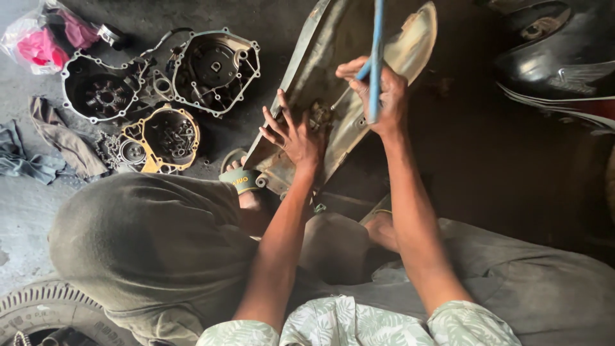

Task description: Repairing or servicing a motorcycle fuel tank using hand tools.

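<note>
- Clear bag (pixel 40 37) with pink contents lies at 10 o'clock, top left corner
- Green sandal strap (pixel 241 181) with yellow lettering sits at 7 o'clock of the left hand
- Left hand (pixel 293 133), fingers spread wide, presses flat on the dirty metal panel (pixel 333 57)
- Right hand (pixel 379 96) is closed around a blue tool (pixel 377 45) that rises toward 12 o'clock
- The panel lies under both hands
- Engine covers (pixel 160 83) lie at 9 o'clock of the left hand

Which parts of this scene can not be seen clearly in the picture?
- Head view: the long blue tool in the right hand is cut off by the top edge.
- The small fitting under the left hand on the dirty metal cover is blurred.
- The black tyre is cut off at the bottom-left corner.
</note>
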